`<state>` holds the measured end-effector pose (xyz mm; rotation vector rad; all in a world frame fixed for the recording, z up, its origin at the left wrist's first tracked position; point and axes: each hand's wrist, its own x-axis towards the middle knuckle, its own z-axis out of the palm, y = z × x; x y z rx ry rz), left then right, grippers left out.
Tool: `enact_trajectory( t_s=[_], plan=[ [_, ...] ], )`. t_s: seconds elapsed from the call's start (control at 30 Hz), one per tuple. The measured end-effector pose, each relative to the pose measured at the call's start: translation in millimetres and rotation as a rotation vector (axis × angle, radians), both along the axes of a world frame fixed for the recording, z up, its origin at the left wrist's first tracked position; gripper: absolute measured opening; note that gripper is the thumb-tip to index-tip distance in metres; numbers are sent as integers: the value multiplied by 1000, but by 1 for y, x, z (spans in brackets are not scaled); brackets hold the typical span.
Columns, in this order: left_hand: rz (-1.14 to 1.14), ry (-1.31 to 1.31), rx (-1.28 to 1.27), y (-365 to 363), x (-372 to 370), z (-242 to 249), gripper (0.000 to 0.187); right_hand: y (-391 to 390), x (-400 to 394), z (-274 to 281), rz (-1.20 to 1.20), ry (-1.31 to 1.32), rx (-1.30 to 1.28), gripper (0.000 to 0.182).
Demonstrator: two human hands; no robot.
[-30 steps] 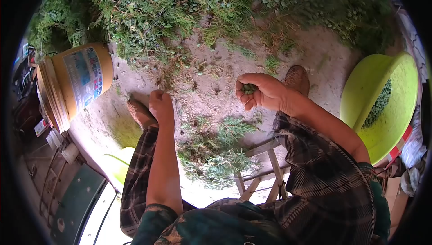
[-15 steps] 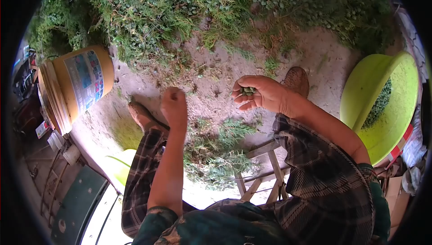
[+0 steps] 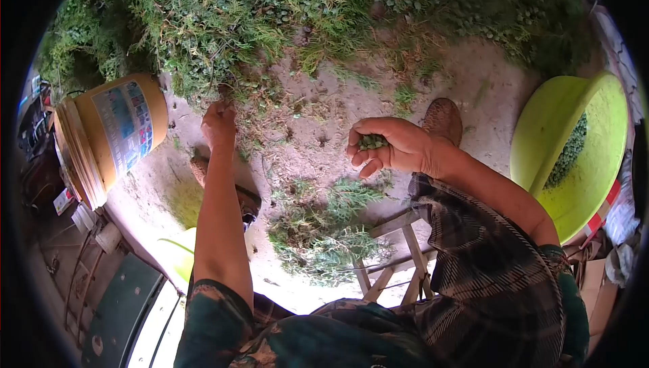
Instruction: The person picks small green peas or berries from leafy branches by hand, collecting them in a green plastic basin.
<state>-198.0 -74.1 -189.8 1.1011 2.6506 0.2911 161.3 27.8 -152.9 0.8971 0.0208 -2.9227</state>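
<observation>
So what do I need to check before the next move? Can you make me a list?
1. Right hand curled around the small green cones: ok.
2. Left hand close to the conifer branches: ok, at their near edge.
3. Left fingers holding anything: cannot tell, too small to see.
4. Lime-green basin has room: ok, bare wall shows beside its heap of green bits.
5. Floor tidy: not ok, loose sprigs lie there.
</observation>
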Motion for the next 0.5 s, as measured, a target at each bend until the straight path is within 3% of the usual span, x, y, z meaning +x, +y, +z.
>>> enact_trajectory(
  t_s=[0.1,0.2,0.27,0.43,0.5],
  plan=[
    [27,-38,-82,-6,-1,8,14,2,0,-1,-8,-59,0,28],
    [207,-218,-20,-15,26,21,12,0,3,-3,-35,-63,25,27],
    [-73,-56,7,-20,33,18,12,1,3,-3,-31,-69,41,27],
    [-98,-25,-94,-21,39,11,14,1,4,2,-23,-81,63,28],
    [-225,72,-124,-27,38,11,14,3,2,3,-24,-96,79,30]
  ],
)
